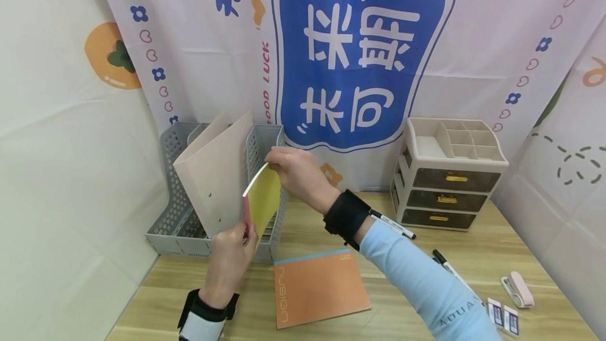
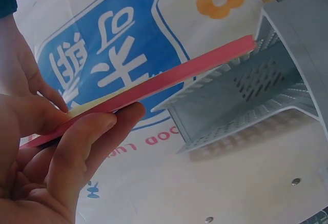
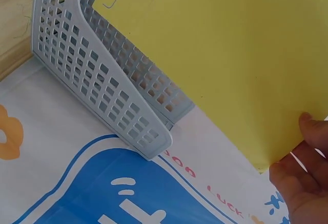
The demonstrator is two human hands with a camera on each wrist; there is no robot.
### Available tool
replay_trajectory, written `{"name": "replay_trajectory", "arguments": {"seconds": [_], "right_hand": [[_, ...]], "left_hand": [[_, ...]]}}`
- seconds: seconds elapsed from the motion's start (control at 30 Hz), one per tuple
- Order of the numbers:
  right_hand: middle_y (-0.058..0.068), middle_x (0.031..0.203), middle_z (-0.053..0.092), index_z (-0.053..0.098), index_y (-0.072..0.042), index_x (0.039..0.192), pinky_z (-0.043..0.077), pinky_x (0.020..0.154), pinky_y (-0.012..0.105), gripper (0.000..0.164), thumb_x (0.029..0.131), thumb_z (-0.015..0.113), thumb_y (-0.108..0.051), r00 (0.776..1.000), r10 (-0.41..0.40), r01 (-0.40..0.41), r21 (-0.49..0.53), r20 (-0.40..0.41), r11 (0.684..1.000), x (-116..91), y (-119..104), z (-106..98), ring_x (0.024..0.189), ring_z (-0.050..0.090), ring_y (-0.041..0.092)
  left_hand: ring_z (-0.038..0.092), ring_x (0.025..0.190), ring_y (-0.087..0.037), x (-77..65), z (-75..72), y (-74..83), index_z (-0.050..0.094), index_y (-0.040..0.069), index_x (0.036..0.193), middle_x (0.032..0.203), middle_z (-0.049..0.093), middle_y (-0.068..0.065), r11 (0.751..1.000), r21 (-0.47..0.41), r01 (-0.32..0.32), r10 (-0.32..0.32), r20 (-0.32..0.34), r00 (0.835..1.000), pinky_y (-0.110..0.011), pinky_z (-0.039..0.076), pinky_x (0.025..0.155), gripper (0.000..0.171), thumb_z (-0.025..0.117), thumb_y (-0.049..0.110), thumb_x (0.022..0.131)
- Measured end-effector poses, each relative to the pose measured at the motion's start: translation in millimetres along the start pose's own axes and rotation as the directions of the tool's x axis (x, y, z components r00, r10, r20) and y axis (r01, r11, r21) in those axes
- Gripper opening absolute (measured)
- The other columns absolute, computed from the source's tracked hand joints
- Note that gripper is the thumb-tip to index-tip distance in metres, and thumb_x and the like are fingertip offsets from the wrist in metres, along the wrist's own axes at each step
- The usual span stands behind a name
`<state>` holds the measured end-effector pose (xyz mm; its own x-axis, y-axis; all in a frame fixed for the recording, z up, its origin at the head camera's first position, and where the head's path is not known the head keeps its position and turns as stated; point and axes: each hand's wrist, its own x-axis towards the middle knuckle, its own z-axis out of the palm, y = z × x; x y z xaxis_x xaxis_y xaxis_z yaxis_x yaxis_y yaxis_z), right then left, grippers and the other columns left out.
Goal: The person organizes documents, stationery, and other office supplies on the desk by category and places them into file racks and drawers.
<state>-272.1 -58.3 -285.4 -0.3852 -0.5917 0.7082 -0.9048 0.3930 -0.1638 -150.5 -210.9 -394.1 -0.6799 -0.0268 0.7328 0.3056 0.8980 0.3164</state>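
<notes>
Both hands hold a yellow notebook with a pink spine (image 1: 264, 199), tilted upright over the right compartment of the grey file rack (image 1: 279, 220). My left hand (image 1: 233, 249) pinches its spine edge, thumb on one side and fingers on the other, as the left wrist view shows. At the top corner, my right hand (image 1: 303, 175) grips the notebook between thumb and fingers. In the right wrist view the yellow cover (image 3: 220, 65) hangs beside the perforated rack wall (image 3: 97, 80). A beige folder (image 1: 220, 172) leans in the rack, left of the notebook.
An orange notebook (image 1: 322, 288) lies on the wooden table in front of the rack. To the right stand a drawer organizer (image 1: 450, 172), black-capped markers (image 1: 395, 225), a pink stapler (image 1: 518, 289) and two small white-and-blue packets (image 1: 503, 317).
</notes>
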Motion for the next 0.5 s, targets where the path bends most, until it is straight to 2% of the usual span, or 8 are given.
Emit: {"name": "replay_trajectory", "arguments": {"seconds": [0.23, 0.5], "right_hand": [[0.006, 0.103, 0.074, 0.074, -0.005, 0.106, 0.056, 0.09, 0.023, 0.016, 0.096, 0.063, -0.002, 0.999, 0.024, -0.026, 0.026, 0.045, 0.999, 8, 4, 10, 0.097, 0.069, 0.017], [0.008, 0.116, 0.074, 0.073, -0.006, 0.115, 0.053, 0.1, 0.029, 0.021, 0.096, 0.063, -0.005, 0.992, 0.08, -0.083, 0.025, 0.096, 0.996, 12, 13, 19, 0.113, 0.067, 0.021]], "left_hand": [[0.07, 0.055, -0.026, 2.2, 6.8, -10.3, 0.065, -0.008, 0.081, 0.071, 0.072, -0.021, 1.0, 0.021, 0.019, -0.019, -0.016, 1.0, -0.028, 0.054, 0.046, 0.006, 0.068, -0.007, 0.086], [0.069, 0.054, -0.026, 5.0, 19.7, -20.8, 0.065, -0.007, 0.08, 0.071, 0.071, -0.021, 0.999, 0.019, 0.041, -0.041, -0.017, 0.999, -0.03, 0.054, 0.046, 0.007, 0.068, -0.006, 0.086]]}}
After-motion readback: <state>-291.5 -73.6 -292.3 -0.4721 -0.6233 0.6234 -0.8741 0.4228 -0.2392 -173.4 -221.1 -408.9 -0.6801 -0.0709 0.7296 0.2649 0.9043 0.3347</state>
